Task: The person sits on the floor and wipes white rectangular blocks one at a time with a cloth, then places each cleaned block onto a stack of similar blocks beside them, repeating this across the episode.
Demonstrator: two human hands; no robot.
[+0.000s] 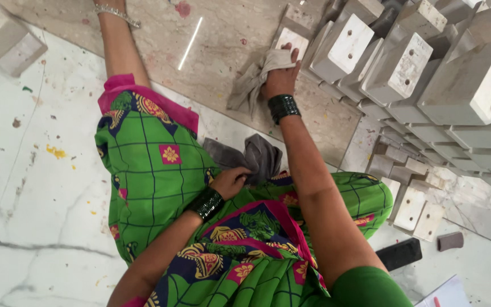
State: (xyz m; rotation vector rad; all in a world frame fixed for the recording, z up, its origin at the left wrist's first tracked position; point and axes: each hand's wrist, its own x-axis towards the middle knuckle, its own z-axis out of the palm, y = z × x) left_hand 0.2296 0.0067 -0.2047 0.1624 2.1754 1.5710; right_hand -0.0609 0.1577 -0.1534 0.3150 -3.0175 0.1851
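Head view: the right hand (281, 77) is gripping a beige cloth (249, 85) against a wooden block (291, 41); firm, even rubbing seems best. The left hand (229, 182) is pinching a grey cloth (251, 156).

Beneath me lies a white marble floor (41, 187) flecked with paint spots, meeting a beige polished slab (223, 40) that catches a streak of light; pale stone blocks (427, 74) stack to my right.

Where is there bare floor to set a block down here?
Free: white marble floor left of the green garment, and the tan slab between the leg and the right hand with its cloth. Crowded: stacked stone blocks at right.
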